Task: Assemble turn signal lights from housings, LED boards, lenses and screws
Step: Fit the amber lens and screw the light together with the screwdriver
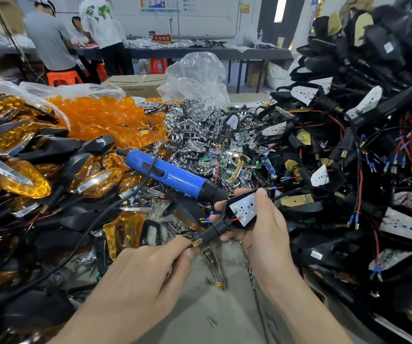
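**Asker:** What are the two hands doing?

**Describer:** Both hold one black turn signal housing (221,228), low in the middle of the view, above a grey table (212,306). The right hand (267,234) cradles it, with the fingers curled underneath and the thumb pressed on the upper edge of the white LED board (246,207) seated inside. The left hand (150,266) pinches the brass threaded end of the housing's stem (211,233) between thumb and forefinger.

**Asker:** And what lies around them?

**Describer:** A blue electric screwdriver (170,173) rests on the heap behind, its black nose just beside the housing. To the left are finished lights (23,180) with amber covers. Further back is a mound of loose orange lenses (105,117), and beside it a heap of shiny chrome reflectors (195,127). The right side is a tall pile of black housings (349,145) fitted with boards, tangled in red and black wires. A few loose screws (211,321) lie on the table between the forearms. Far back, people (51,38) stand at another bench.
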Tool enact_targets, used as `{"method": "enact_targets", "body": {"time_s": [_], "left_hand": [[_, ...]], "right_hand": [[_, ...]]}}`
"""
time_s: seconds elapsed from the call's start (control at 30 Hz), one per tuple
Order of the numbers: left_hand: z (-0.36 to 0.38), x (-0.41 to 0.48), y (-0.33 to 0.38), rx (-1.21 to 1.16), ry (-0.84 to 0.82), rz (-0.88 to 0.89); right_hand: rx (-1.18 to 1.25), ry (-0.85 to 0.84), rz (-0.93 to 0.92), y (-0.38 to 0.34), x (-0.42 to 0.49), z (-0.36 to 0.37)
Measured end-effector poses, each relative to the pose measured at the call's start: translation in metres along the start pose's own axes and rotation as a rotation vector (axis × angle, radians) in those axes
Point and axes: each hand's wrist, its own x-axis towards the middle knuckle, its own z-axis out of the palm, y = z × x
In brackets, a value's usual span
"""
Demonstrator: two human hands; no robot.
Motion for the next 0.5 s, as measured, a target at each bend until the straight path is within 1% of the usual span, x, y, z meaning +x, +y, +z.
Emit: {"method": "enact_targets", "body": {"time_s": [0.1, 0.2, 0.27, 0.33, 0.47, 0.5], "left_hand": [[-0.003, 0.002, -0.001, 0.017, 0.015, -0.015], [-0.007, 0.003, -0.008, 0.016, 0.160, -0.109], [-0.007, 0.004, -0.013, 0.041, 0.217, -0.176], [-0.004, 0.006, -0.016, 0.054, 0.208, -0.220], [0.004, 0.010, -0.015, 0.009, 0.110, -0.222], [0.005, 0.012, -0.014, -0.013, 0.106, -0.215]], "right_hand": [[-0.077, 0.015, -0.034, 0.002, 0.000, -0.002], [-0.129, 0.023, -0.049, 0.002, 0.000, -0.004], [-0.143, 0.032, -0.052, 0.003, 0.001, -0.005], [-0.159, 0.047, -0.063, 0.003, 0.002, -0.007], [-0.211, 0.073, -0.103, 0.000, 0.001, -0.011], [-0.231, 0.080, -0.104, -0.001, 0.001, -0.013]]}}
